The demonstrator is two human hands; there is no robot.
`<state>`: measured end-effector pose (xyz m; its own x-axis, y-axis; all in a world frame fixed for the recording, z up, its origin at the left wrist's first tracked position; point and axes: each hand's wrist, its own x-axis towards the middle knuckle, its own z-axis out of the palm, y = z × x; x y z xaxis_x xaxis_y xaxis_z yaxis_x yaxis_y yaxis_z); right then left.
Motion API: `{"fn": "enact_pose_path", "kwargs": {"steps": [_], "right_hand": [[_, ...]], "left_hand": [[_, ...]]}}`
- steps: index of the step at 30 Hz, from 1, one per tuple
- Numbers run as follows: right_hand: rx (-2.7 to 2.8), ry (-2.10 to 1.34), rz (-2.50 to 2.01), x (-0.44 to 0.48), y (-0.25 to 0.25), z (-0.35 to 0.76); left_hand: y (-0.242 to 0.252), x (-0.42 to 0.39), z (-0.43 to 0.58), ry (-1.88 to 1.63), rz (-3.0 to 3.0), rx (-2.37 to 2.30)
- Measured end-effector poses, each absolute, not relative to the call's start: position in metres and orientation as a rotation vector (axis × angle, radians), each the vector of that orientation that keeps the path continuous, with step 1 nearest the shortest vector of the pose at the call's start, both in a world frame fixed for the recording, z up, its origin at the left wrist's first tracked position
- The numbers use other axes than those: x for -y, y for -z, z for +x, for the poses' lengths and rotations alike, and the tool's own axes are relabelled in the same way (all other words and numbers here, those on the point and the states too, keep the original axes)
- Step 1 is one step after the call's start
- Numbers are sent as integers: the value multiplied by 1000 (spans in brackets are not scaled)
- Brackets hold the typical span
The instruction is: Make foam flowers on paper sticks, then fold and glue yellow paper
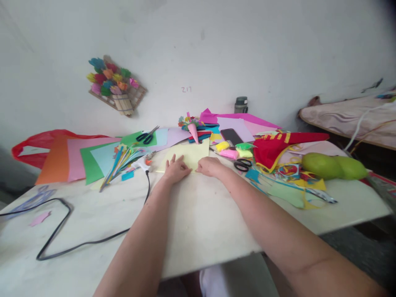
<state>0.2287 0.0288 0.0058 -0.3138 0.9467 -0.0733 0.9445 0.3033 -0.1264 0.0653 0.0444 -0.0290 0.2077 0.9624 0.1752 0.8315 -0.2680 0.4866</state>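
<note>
A pale yellow sheet of paper [193,154] lies on the table in front of me. My left hand [177,168] rests on its near left part, fingers spread and flat. At the near right edge of the sheet, my right hand [209,166] is closed, its curled fingers gripping or pressing the paper. The exact fingertip contact is too small to make out. Just left of my left hand stands a white glue gun [140,163] with an orange part, its black cable trailing toward me. Black scissors [243,165] lie to the right of my right hand.
Coloured paper sheets [85,153] and thin paper strips [116,167] spread across the left. Behind lie more scissors [147,135], a pink paper cone [193,133] and a phone [232,137]. Clay packets [229,154], red cloth [272,147] and green fruit [332,166] occupy the right.
</note>
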Motion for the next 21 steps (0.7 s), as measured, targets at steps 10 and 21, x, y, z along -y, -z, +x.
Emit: {"fn": "enact_pose_path", "kwargs": {"steps": [10,21], "right_hand": [[2514,-305,-1830,-24,-12,233],[2524,-294,-1894,-25,-17,245]], "left_hand": [[31,-44,70,-674,2160,-1711],[32,-47,69,-613,2155,-1768]]}}
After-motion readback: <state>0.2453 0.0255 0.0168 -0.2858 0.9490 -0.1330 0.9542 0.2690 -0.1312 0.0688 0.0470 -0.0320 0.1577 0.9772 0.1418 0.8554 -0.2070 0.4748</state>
